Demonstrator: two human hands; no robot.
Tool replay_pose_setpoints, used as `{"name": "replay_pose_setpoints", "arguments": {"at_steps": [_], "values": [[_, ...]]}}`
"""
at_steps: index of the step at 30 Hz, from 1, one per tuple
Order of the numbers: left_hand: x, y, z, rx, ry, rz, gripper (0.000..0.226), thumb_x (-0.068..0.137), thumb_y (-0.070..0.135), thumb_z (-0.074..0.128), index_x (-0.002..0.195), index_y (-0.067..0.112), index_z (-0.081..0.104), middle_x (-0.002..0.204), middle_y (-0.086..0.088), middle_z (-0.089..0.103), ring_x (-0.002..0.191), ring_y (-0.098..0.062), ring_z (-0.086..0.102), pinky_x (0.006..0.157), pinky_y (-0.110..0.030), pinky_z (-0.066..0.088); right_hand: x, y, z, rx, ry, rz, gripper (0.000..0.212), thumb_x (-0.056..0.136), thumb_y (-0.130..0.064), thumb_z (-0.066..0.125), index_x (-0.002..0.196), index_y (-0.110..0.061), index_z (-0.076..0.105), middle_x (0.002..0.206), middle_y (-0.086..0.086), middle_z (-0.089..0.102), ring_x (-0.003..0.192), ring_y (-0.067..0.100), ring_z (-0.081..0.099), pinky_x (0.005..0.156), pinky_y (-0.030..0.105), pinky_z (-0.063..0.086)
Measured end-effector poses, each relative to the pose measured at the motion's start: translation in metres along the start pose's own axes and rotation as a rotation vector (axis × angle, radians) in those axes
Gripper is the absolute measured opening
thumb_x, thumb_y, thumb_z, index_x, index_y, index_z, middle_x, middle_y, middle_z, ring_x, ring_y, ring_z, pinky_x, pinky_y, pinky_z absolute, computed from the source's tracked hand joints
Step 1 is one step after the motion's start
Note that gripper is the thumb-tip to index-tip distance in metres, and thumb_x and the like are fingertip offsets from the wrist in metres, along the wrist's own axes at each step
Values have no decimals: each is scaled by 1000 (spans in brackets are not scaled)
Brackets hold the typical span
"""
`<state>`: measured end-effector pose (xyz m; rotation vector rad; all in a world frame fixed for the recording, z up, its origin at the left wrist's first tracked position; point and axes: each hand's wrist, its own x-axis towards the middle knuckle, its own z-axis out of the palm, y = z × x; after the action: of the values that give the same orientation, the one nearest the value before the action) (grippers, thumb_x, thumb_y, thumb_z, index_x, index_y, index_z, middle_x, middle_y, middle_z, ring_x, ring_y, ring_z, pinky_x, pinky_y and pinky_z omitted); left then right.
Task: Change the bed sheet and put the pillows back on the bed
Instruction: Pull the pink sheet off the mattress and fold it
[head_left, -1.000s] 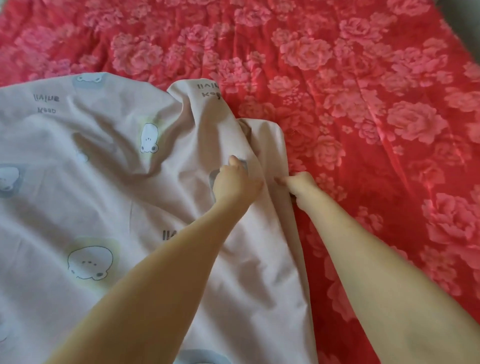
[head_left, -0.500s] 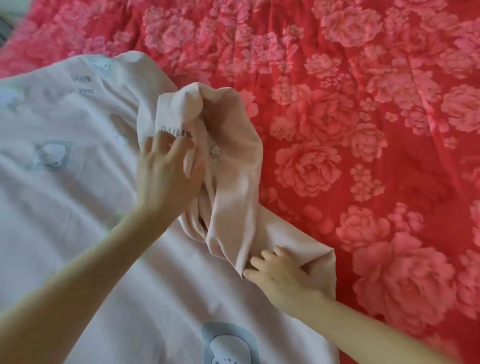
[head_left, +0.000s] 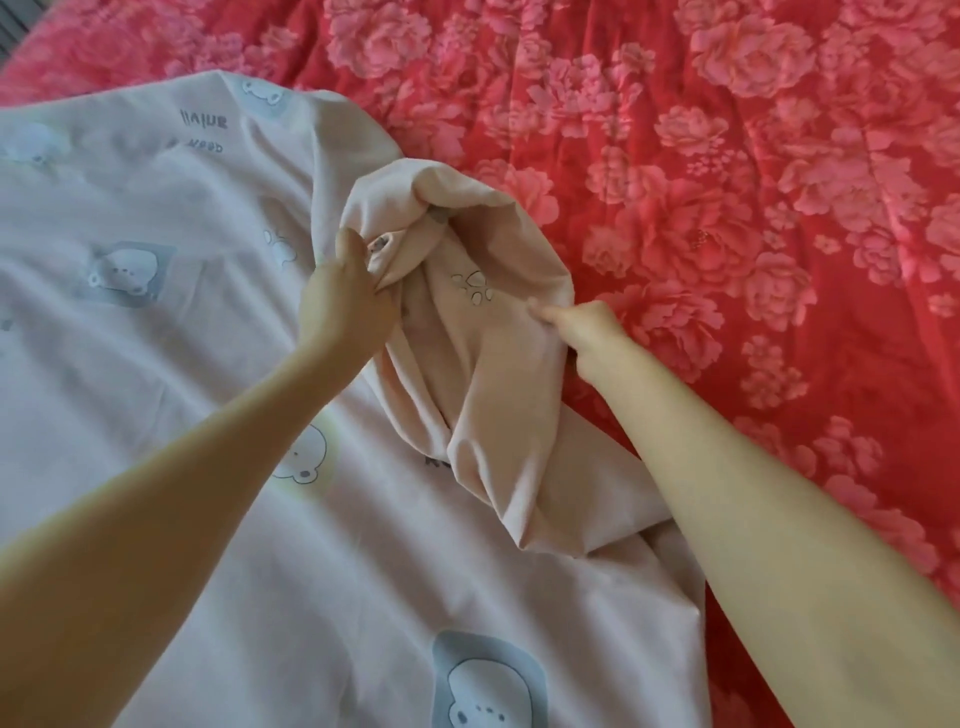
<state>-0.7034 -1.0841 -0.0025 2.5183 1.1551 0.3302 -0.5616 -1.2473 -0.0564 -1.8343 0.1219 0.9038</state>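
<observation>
Head-high, downward (near) over bed

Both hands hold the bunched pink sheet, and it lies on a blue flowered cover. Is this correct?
No: the head view shows the flowered cover is red, not blue. The left hand and right hand do hold the bunched pink sheet.

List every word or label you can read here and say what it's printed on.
"living", inverted, on the pale pink sheet near its far edge.
"Keep", inverted, just beneath it on that sheet.
Dark letters beside the bunched fold: mostly hidden, unreadable.
The red floral cover carries no text.
</observation>
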Motion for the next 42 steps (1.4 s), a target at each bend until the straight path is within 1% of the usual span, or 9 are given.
{"name": "replay_pose_setpoints", "arguments": {"at_steps": [4,11,15,19,22,31,35,39,42], "values": [[2,1,-26,-75,14,-8,31,85,11,53,115,6,54,83,-17,66,83,-38,57,63,-33,33,-8,-46,-24,-187,316,-380,39,69,-13,66,45,-15,35,58,2,26,57,17,28,49,38,24],[45,109,-113,-507,201,31,9,81,17,66,76,20,59,70,4,60,68,-14,52,57,-22,36,-25,-212,-136,-284,782,-742,19,79,-26,55,74,-11,65,68,4,55,65,17,45,61,35,38],[84,191,-104,-677,-2,207,12,90,14,55,98,22,59,104,3,64,94,-12,60,76,-15,42,-11,-237,-136,-463,712,-520,33,91,-29,51,119,-14,60,118,11,64,112,28,57,90,33,41],[68,208,-60,-454,-477,307,47,96,21,51,141,22,39,138,-9,49,124,-26,47,96,-26,34,-13,-216,-128,-590,557,-474,31,94,-31,48,101,-7,67,110,16,66,105,33,59,86,36,45],[43,151,-27,-396,-313,134,40,96,22,50,136,22,48,133,-5,55,118,-24,52,90,-26,37,-10,-184,-125,-708,452,-444,41,96,-29,45,62,-7,51,73,15,54,77,30,54,65,33,36],[-29,-58,68,39,-26,-566,43,93,8,34,135,2,40,145,-19,39,131,-43,32,106,-52,27,49,-106,-98,-840,342,-372,46,97,-31,42,56,-16,29,55,4,35,61,28,37,49,35,22],[-8,-66,94,-183,69,-681,47,100,20,28,144,4,31,150,-28,24,143,-41,8,117,-48,6,86,-104,-83,-792,365,-381,48,97,-38,43,57,-17,28,56,4,32,55,27,32,51,37,20],[1,-70,129,0,-8,-617,56,100,38,25,151,15,19,159,2,11,144,-36,-9,117,-46,-10,137,-116,-80,-592,379,-327,47,91,-53,46,58,-21,35,63,3,38,73,22,40,60,31,32],[1,-76,146,75,5,-610,59,98,41,22,151,15,18,160,0,6,143,-39,-11,116,-50,-12,168,-134,-78,-338,397,-234,54,78,-68,52,91,-16,59,87,0,57,86,22,53,78,34,47]]}}
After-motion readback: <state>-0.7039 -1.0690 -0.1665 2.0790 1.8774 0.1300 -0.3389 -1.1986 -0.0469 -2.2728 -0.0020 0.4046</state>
